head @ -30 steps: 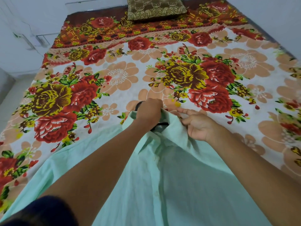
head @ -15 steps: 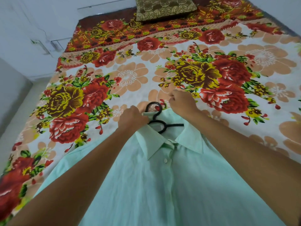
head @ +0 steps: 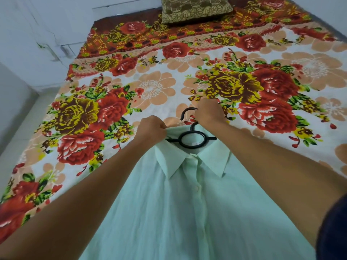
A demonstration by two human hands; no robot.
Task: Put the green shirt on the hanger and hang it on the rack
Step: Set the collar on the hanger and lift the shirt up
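The green shirt (head: pixel 191 209) lies flat and face up on the flowered bedspread (head: pixel 154 87), buttoned front uppermost, most likely so the bed bears its weight while the hanger (head: pixel 191 140) is worked into the shoulders. On the left, the left hand (head: pixel 151 131) is clenched round a pinch of the collar's left edge, seemingly pulling the cloth over that end of the hanger. In the middle, the black hanger sits inside the neck opening: its ring and short crossbars show between the collar points, and its hook pokes out past the collar onto the bedspread. To the right, the right hand (head: pixel 209 114) is curled at the hook and the back of the collar; whether it grips hook or cloth I cannot tell. A brown pillow (head: pixel 195 8) rests at the bed's far end. No rack is in view.
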